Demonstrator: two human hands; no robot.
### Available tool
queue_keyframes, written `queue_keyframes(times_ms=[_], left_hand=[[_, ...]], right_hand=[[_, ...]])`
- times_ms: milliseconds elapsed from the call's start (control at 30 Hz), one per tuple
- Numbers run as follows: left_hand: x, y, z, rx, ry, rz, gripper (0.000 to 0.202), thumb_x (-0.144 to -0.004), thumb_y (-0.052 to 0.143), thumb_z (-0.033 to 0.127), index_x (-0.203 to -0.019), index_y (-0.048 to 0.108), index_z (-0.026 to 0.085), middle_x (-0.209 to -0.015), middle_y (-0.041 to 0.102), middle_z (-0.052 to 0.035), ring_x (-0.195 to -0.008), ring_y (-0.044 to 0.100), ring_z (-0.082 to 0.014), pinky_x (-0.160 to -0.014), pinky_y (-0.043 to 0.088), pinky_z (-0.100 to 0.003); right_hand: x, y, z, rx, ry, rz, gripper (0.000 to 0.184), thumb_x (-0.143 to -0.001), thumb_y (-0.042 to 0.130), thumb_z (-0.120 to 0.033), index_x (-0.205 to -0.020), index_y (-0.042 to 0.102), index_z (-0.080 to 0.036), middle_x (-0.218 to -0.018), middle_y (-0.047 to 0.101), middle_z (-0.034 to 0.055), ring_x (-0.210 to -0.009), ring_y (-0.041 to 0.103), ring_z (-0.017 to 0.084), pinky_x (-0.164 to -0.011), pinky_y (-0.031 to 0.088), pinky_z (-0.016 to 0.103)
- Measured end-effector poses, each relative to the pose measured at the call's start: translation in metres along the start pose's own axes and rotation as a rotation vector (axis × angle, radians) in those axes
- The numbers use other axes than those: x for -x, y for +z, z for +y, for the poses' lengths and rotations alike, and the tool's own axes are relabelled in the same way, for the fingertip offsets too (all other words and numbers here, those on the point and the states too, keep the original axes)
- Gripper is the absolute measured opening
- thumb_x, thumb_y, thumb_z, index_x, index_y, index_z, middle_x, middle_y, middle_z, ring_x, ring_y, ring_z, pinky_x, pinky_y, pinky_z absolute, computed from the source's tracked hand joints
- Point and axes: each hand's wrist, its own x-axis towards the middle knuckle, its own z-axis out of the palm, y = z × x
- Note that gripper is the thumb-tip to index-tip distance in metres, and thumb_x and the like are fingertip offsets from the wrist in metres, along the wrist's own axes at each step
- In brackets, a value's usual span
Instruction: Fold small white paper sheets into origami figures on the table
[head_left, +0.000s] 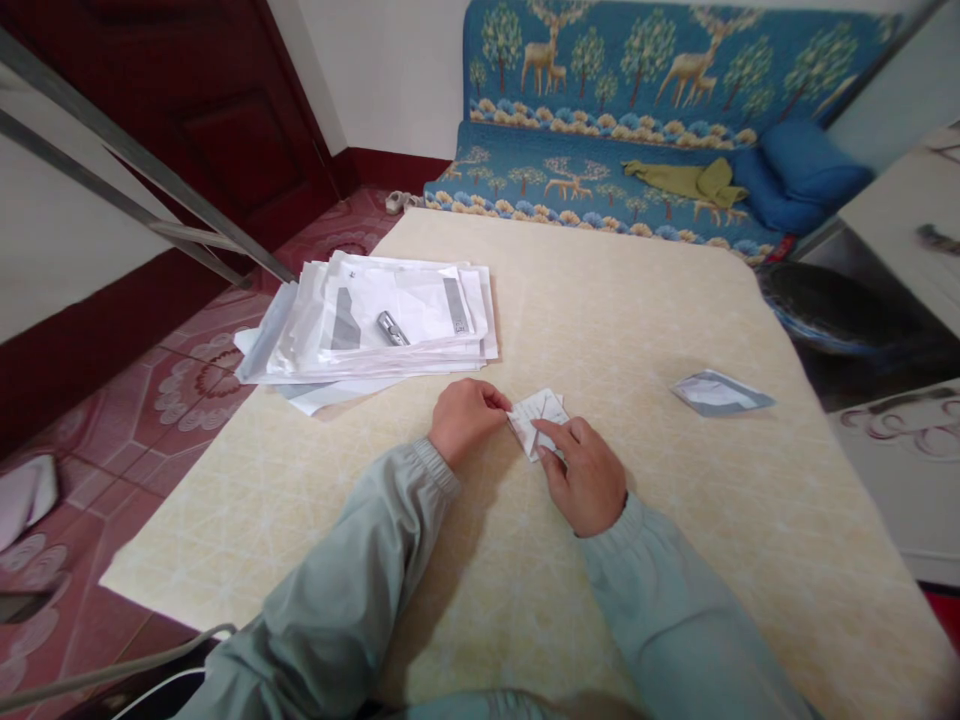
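A small piece of folded white paper [534, 408] with crossing creases and faint print lies on the table between my hands. My left hand [466, 415] pinches its left corner between thumb and fingers. From the right, my right hand [585, 470] presses on the paper, index finger on its upper face and thumb near the lower edge. Further right rests a flat folded paper piece [721, 393], white and grey, apart from both hands. Beyond my left hand sits a stack of white and grey sheets or bags [405, 300], with a small silvery metal object [391, 328] on top.
The table [637, 300] has a pale yellow patterned cover. Behind it stands a sofa [570, 150] with a blue deer-pattern cover and a green cloth [690, 180]. A metal frame [150, 215] stands at left, and a dark round basin [825, 305] at right.
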Motion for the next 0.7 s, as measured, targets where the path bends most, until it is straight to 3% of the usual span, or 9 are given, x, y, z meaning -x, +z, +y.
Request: queue_keyframes(times_ms=[200, 400, 500, 600, 700], left_hand=[[0.0021, 0.002, -0.0003, -0.037, 0.016, 0.079, 0.015, -0.066, 0.059, 0.02, -0.072, 0.072, 0.021, -0.069, 0.071, -0.0012, -0.067, 0.063, -0.0165, -0.061, 0.044, -0.025], [0.0, -0.0011, -0.0051, 0.033, 0.031, 0.029, 0.018, -0.071, 0.058, 0.021, -0.077, 0.074, 0.019, -0.07, 0.071, -0.0023, -0.063, 0.063, -0.0146, -0.065, 0.047, -0.025], [0.0011, -0.0025, -0.0041, 0.045, 0.003, 0.001, 0.022, -0.079, 0.055, 0.03, -0.078, 0.074, 0.018, -0.062, 0.069, -0.0018, -0.054, 0.06, -0.0132, -0.063, 0.046, -0.025], [0.0043, -0.0014, -0.0004, -0.028, 0.043, 0.057, 0.028, -0.077, 0.06, 0.043, -0.073, 0.073, 0.019, -0.066, 0.069, -0.0029, -0.06, 0.061, -0.0155, -0.06, 0.044, -0.026], [0.0075, 0.0017, 0.0026, -0.125, 0.059, 0.099, 0.018, -0.073, 0.066, 0.04, -0.073, 0.072, 0.022, -0.071, 0.071, -0.0019, -0.066, 0.062, -0.017, -0.059, 0.042, -0.026]], right_hand=[[0.0005, -0.0001, 0.0002, -0.008, 0.0, 0.008, 0.032, -0.086, 0.052, -0.023, -0.115, 0.065, -0.02, -0.087, 0.054, 0.0067, -0.083, 0.054, 0.022, -0.074, 0.045, 0.033], [0.0007, 0.0009, 0.0006, -0.018, -0.005, 0.02, 0.031, -0.086, 0.053, -0.022, -0.114, 0.066, -0.02, -0.086, 0.053, 0.0065, -0.082, 0.054, 0.021, -0.074, 0.045, 0.033], [0.0005, 0.001, 0.0006, -0.02, -0.002, 0.018, 0.031, -0.086, 0.053, -0.021, -0.113, 0.066, -0.02, -0.086, 0.054, 0.0066, -0.082, 0.054, 0.021, -0.074, 0.045, 0.034], [0.0006, 0.0012, 0.0012, -0.021, -0.005, 0.018, 0.031, -0.085, 0.053, -0.021, -0.114, 0.066, -0.02, -0.087, 0.054, 0.0067, -0.083, 0.054, 0.021, -0.075, 0.046, 0.034], [0.001, 0.0019, 0.002, -0.024, -0.006, 0.026, 0.031, -0.086, 0.053, -0.022, -0.113, 0.066, -0.021, -0.088, 0.054, 0.0066, -0.083, 0.054, 0.021, -0.075, 0.046, 0.034]])
